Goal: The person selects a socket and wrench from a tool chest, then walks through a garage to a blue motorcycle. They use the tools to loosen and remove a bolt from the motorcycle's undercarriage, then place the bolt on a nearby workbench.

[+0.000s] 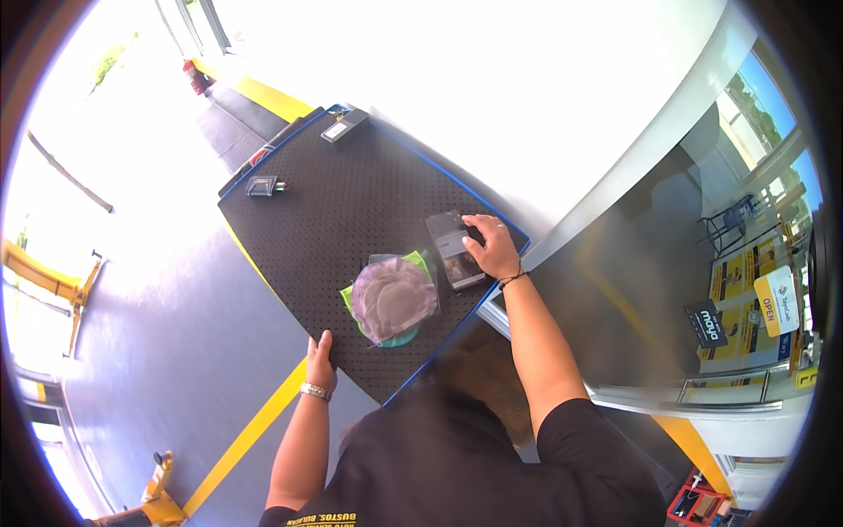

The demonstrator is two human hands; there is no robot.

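A black perforated tabletop [299, 220] with a blue rim slants in front of me. On its right side lies a dark, flat, rectangular package [456, 255] with a grey band and a printed picture. My right hand [493, 248] is closed on the package's right edge, its thumb on the top face. Left of the package rests a stack of thin round pads or cloths [393, 301], pale mauve on top, with lime green and teal showing beneath. My left hand [322, 367] is at the tabletop's near left edge, thumb up; its other fingers are mostly hidden.
A small clear-cased item [263, 186] lies at the tabletop's left, and a grey boxy device [345, 126] at its far corner. A white surface [509, 105] borders the far side. A glass pane [650, 263] stands right; yellow equipment [53, 277] stands left.
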